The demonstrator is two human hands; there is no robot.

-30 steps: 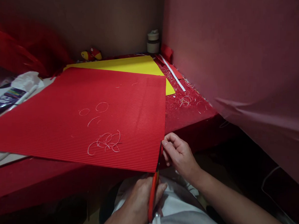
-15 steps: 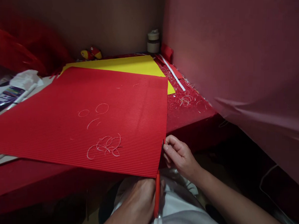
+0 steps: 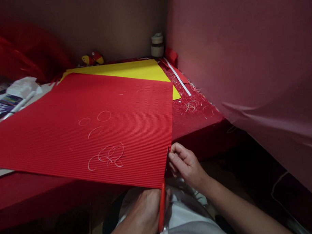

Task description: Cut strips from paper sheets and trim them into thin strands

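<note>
A large red ribbed sheet lies over the table, its near edge overhanging the front. My left hand, below the sheet's near right corner, is closed on orange-red-handled scissors. Their dark blades lie upright along the sheet's right edge; how far they are parted is hard to tell. My right hand is pinched at that same edge, beside the blade tips, with its lower fingers curled. Thin pale curls of thread rest on the sheet.
A yellow sheet lies behind the red one. A white strip and thread scraps are on the red table. A lidded jar and small red-yellow figures stand at the back. Plastic packaging lies at left.
The view has shifted slightly, so the table and sheet appear a little lower and further left. Both hands keep nearly the same places by the sheet's right edge.
</note>
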